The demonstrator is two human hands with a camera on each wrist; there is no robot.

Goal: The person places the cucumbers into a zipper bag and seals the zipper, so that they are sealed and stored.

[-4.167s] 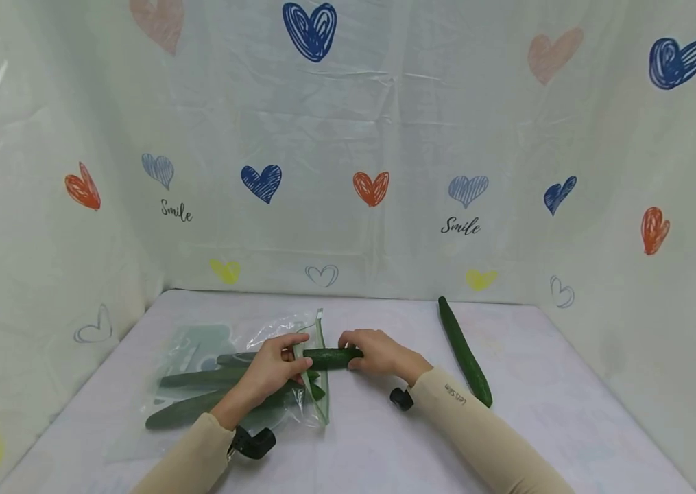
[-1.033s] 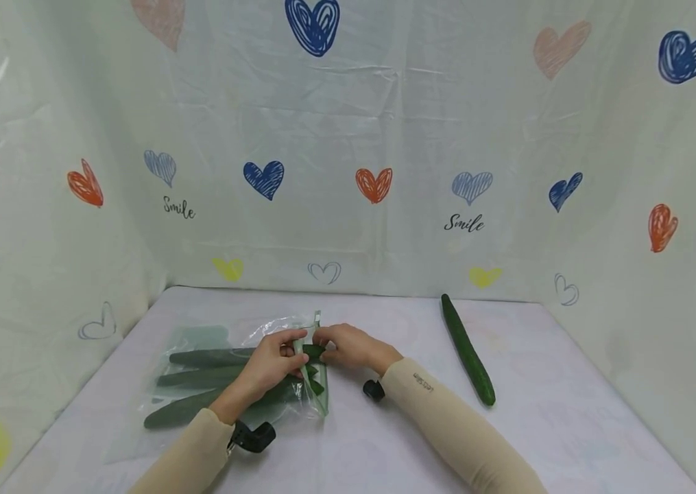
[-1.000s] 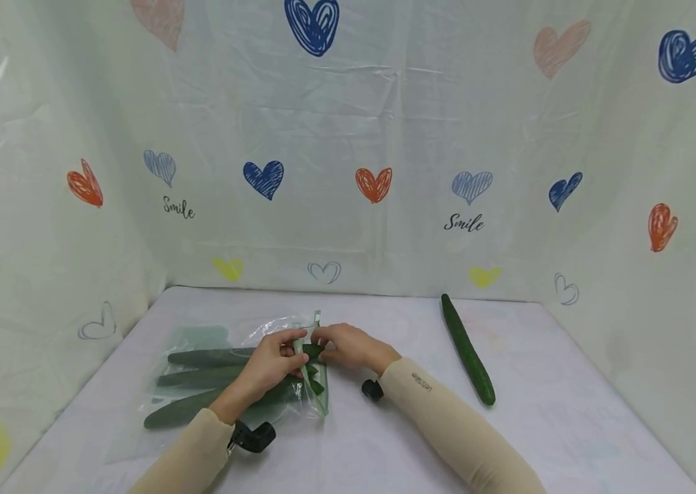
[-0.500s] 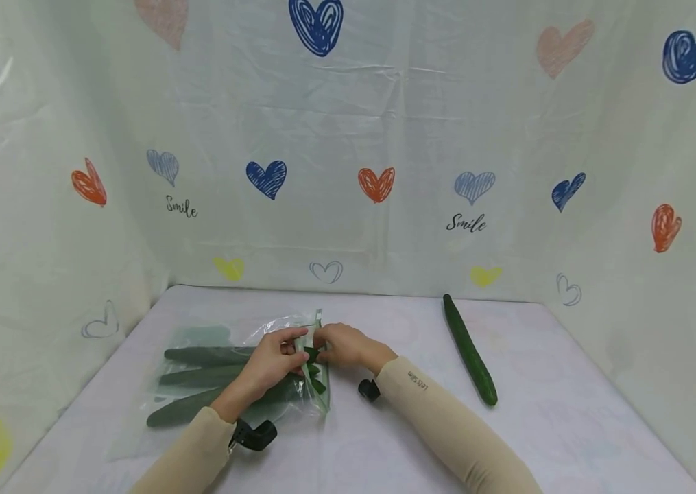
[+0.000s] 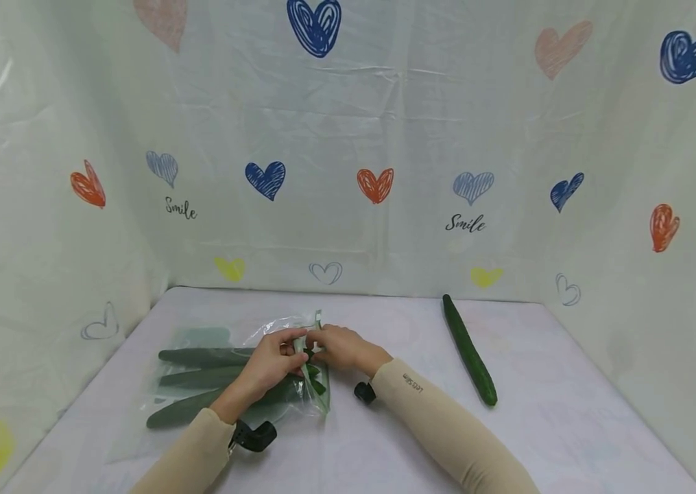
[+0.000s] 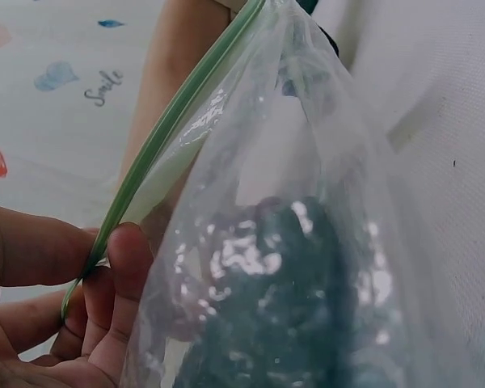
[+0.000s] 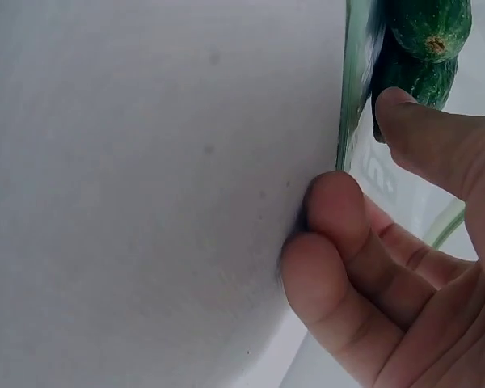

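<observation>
A clear zip bag [image 5: 201,336] with a green seal lies flat, its mouth to the right. Inside it, three cucumbers rest side by side: a far one [image 5: 202,356], a middle one [image 5: 199,377] and a near one [image 5: 184,409]. My left hand [image 5: 270,362] pinches the upper edge of the mouth; the left wrist view shows thumb and fingers on the green seal strip [image 6: 158,133]. At the opening, my right hand [image 5: 340,347] holds the end of the far cucumber, thumb against a dark green cucumber [image 7: 416,85] in the right wrist view. Its other fingers curl below.
Another cucumber [image 5: 470,351] lies loose on the white table [image 5: 409,439], right of the hands. A white curtain [image 5: 409,240] printed with hearts hangs behind the table and along both sides. Black wrist cameras [image 5: 255,436] sit on both wrists.
The right hand has moved left to the bag's mouth, and the far cucumber has slid left, deeper into the bag. The left hand keeps its place on the edge.
</observation>
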